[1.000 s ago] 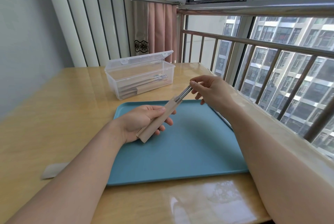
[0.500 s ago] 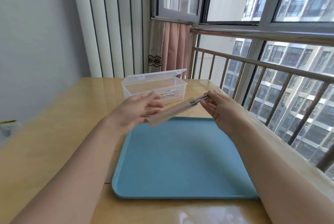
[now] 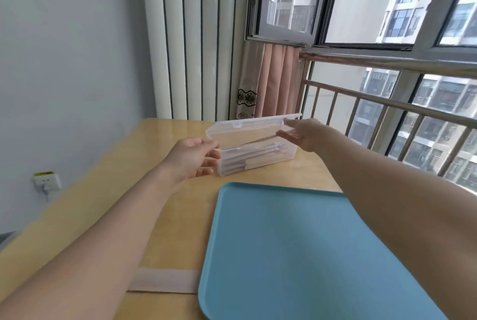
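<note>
— Two hands are seen stretched toward the middle of the frame. What is being reached for?

— A clear plastic box (image 3: 258, 164) is being reached for. It is set on the wooden surface (image 3: 160, 144) just above the centre of the frame, a little beyond the far edge of a blue tray (image 3: 309, 255). Its lid (image 3: 247, 133) is tilted up and open, and long paper-wrapped pieces (image 3: 260, 155) are seen lying lengthwise inside.

— How are the hands placed?

— The left hand (image 3: 189, 159) is brought up to the left end of the box, with its fingers (image 3: 210, 155) spread apart and loosely bent; nothing is gripped. Whether the box wall is actually touched cannot be told. The right hand (image 3: 303, 133) is held at the right end of the lid, palm turned inward, with its fingers (image 3: 285, 135) straight and apart. Contact with the lid's edge cannot be made out for certain either.

— What else is shown?

— A pale paper strip (image 3: 165, 282) is laid flat on the surface at the lower left, just beside the tray's near left corner. A wall socket (image 3: 47, 181) is seen at the left edge. A pink curtain (image 3: 273, 82) is hung behind the box, and a metal railing (image 3: 387, 102) is run across the window at the right.
</note>
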Tool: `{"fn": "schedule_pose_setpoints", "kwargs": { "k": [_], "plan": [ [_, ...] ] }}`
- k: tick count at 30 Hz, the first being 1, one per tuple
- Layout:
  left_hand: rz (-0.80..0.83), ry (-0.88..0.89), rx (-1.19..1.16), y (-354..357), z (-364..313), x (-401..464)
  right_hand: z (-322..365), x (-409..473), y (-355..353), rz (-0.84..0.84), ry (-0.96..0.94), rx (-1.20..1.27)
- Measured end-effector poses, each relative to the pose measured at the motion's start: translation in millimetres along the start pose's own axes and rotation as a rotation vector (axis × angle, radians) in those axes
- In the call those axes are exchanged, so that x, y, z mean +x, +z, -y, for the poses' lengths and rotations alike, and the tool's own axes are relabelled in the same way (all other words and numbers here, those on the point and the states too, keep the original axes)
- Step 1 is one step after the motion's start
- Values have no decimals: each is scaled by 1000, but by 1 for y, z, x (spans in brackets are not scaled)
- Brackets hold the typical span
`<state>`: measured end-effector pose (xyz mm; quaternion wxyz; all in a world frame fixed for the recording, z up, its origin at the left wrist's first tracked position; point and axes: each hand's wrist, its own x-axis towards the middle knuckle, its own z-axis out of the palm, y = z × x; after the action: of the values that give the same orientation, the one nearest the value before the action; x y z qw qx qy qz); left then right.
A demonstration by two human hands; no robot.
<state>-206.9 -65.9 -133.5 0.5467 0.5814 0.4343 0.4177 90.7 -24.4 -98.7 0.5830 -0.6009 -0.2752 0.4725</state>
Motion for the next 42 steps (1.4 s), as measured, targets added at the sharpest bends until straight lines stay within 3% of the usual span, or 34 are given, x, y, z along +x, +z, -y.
{"fn": "schedule_pose_setpoints", "kwargs": {
  "k": [5,6,8,10,12,18,23,29,31,33,36,39,42],
  "plan": [
    [81,16,193,-4,13,-9,-17,-51,23,-248,-465,-902],
    [47,24,165,-6,13,-13,-27,-75,32,-180,-506,-1018],
    [-29,39,171,-15,12,-20,-55,-126,56,145,-458,-1173],
    [-25,29,304,-29,13,-36,-84,-183,85,509,-426,-1277],
    [15,14,397,-41,16,-54,-105,-222,106,728,-488,-1406],
    [15,-92,344,-85,41,-93,-128,-251,140,835,-471,-1578],
    [0,-106,293,-88,55,-99,-130,-247,140,744,-537,-1565],
    [30,-92,127,-80,53,-103,-131,-236,141,815,-434,-1567],
    [3,-96,9,-84,51,-105,-131,-227,136,800,-382,-1318],
    [16,-116,-136,-86,44,-103,-126,-215,129,769,-293,-861],
    [210,-134,-207,-69,31,-102,-112,-200,117,682,-210,-350],
    [421,-102,-190,-14,14,-97,-94,-180,82,547,-213,-218],
    [402,-108,-142,46,11,-84,-82,-167,34,450,-193,-254]
  ]
}}
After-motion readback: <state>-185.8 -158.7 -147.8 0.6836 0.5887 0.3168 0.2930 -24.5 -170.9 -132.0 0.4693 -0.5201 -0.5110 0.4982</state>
